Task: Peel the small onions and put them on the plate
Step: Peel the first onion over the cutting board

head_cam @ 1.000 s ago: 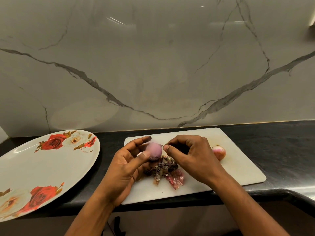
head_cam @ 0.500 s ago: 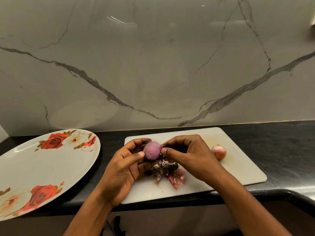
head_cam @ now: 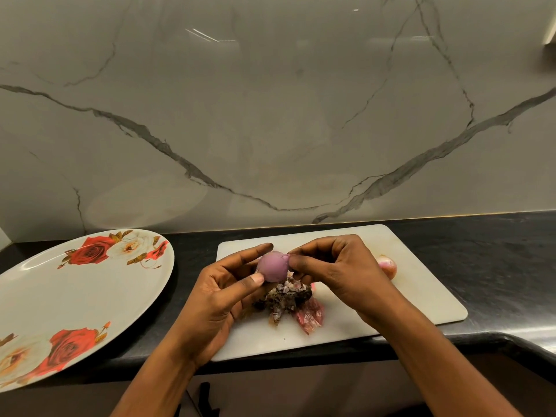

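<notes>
A small purple onion (head_cam: 273,266) is held above the white cutting board (head_cam: 421,284). My left hand (head_cam: 222,296) grips it between thumb and fingers. At the onion's right end, my right hand (head_cam: 334,272) pinches it with thumb and forefinger. A second small onion (head_cam: 388,265), still in its pinkish skin, lies on the board behind my right hand, partly hidden. The large white plate (head_cam: 60,296) with red rose prints sits at the left and holds no onions.
A heap of onion peels (head_cam: 288,299) lies on the board under my hands. The board rests on a black counter (head_cam: 496,266) that ends at a marble wall (head_cam: 270,115). The counter's front edge curves at the right.
The onion has been turned slightly in my left hand. My right fingers have closed in on its right end. Both hands stay above the peels.
</notes>
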A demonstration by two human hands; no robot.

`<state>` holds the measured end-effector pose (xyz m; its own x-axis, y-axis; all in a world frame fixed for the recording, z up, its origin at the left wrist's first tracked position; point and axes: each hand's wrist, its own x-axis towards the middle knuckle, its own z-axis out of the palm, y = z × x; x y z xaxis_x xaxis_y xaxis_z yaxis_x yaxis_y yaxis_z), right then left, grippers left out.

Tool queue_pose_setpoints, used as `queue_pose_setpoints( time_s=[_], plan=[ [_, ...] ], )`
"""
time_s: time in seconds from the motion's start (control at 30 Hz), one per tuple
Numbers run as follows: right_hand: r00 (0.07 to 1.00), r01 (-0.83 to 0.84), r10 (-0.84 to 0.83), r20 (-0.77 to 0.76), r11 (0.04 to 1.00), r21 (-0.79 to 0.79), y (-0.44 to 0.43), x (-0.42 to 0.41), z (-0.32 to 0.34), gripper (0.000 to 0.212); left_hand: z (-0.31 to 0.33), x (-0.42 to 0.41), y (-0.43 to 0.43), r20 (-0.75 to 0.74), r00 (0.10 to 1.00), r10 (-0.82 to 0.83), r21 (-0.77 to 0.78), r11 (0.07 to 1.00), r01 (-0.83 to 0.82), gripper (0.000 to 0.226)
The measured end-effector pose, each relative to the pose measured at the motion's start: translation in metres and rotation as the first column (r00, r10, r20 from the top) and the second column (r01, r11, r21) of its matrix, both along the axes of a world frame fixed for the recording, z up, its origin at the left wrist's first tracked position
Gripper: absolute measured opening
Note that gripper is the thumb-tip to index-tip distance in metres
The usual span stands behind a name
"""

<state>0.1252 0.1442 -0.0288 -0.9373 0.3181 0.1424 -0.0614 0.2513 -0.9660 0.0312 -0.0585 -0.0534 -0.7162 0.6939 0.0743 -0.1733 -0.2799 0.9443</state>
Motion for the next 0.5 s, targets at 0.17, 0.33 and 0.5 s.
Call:
queue_pose_setpoints(
  time_s=[0.17, 0.33, 0.5],
  plan=[
    [0.999, 0.029, -0.025, -0.034, 0.995, 0.099, 0.0012, 0.001, 0.0019, 0.014, 0.0009, 0.0041, 0.0023, -0.073, 0.997, 0.004, -0.052, 0.999, -0.008, 0.055],
    [0.999, 0.009, 0.001, -0.046, 0.978, 0.207, 0.0001, 0.0024, 0.003, 0.017, -0.0006, 0.0048, 0.0032, -0.107, 0.994, 0.014, -0.064, 0.998, -0.021, 0.06],
    [0.999, -0.033, 0.026, 0.035, 0.982, 0.186, -0.0009, -0.0009, 0.0058, 0.014, -0.0049, 0.0036, 0.0014, -0.165, 0.983, 0.076, -0.063, 0.994, -0.087, 0.06]
  ],
)
